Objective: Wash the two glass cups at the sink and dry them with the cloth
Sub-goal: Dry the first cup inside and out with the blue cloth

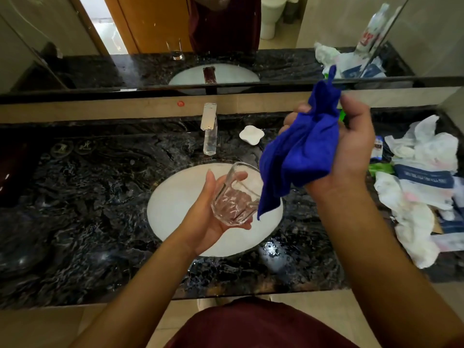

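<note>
My left hand [204, 222] holds a clear glass cup [233, 202] tilted on its side above the white sink basin [175, 204]. The cup's mouth points up and to the right. My right hand [354, 151] grips a bunched blue cloth [306, 151] just right of and above the cup. A loose corner of the cloth hangs down beside the cup's rim. A second glass [176, 50] shows only as a reflection in the mirror, standing upright on the counter.
A chrome faucet [209, 129] stands behind the basin, with a white soap dish [251, 134] to its right. White plastic bags and packets [414, 184] crowd the right end of the wet black marble counter [88, 197]. The mirror runs along the back.
</note>
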Demonstrator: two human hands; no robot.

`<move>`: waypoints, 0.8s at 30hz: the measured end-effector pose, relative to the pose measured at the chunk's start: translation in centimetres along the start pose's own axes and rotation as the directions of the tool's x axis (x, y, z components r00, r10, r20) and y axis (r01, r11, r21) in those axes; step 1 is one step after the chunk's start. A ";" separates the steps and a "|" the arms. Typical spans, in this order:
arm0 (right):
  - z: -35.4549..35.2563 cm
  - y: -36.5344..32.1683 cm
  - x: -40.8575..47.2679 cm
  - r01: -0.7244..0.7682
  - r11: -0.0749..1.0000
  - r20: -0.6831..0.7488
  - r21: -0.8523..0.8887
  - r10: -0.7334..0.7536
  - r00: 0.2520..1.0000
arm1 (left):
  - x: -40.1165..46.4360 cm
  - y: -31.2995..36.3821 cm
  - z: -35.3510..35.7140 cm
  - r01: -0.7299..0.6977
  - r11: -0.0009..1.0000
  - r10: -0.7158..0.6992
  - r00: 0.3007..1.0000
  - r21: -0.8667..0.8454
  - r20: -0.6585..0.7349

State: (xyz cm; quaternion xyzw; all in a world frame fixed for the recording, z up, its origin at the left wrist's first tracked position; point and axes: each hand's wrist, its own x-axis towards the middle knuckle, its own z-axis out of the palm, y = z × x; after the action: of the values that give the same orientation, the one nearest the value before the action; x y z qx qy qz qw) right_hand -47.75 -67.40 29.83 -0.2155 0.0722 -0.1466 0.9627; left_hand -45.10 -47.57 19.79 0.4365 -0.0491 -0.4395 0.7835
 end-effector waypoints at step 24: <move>-4.2 1.4 -2.1 0.457 -0.395 0.405 -0.797 0.212 0.889 | 0.5 3.1 -0.1 0.017 0.973 0.047 0.962 0.229 -0.269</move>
State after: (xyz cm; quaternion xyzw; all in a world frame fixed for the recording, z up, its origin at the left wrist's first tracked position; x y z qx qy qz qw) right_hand -50.18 -67.20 25.63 -0.9443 -0.0625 -0.0872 0.3111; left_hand -42.75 -47.17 21.86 0.5801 0.0057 -0.3605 0.7304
